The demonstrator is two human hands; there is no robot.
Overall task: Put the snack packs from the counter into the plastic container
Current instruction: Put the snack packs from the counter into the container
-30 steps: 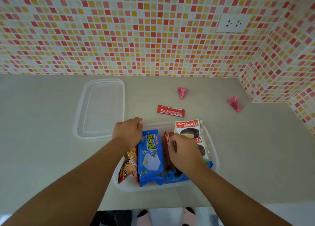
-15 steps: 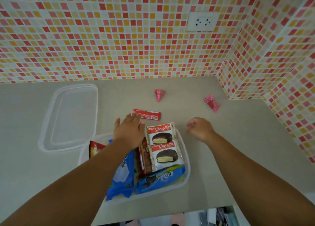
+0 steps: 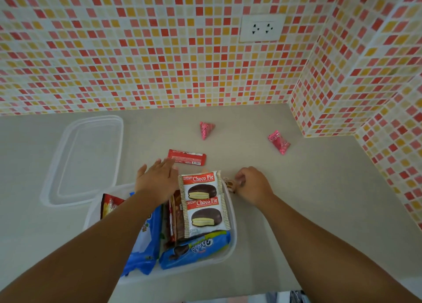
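Observation:
The clear plastic container (image 3: 231,245) sits near the counter's front edge, packed with two Choco Pie packs (image 3: 202,200), a blue cookie pack (image 3: 196,249), a second blue pack (image 3: 146,245) and red packs. My left hand (image 3: 157,179) hovers flat and open over its far left corner, fingertips close to a red bar pack (image 3: 187,157) lying on the counter. My right hand (image 3: 253,186) rests just right of the container, pinching a small brown-and-white wrapped snack (image 3: 229,185). Two pink candy packs (image 3: 205,129) (image 3: 279,141) lie farther back.
The container's clear lid (image 3: 57,188) lies on the counter to the left. Tiled walls close the back and right side, with a white socket (image 3: 262,28) on the back wall. The counter's front edge runs just below the container.
My right hand left the container, went right onto the counter and now pinches a small snack. My left hand opened and reached forward toward the red bar. The view shifted right.

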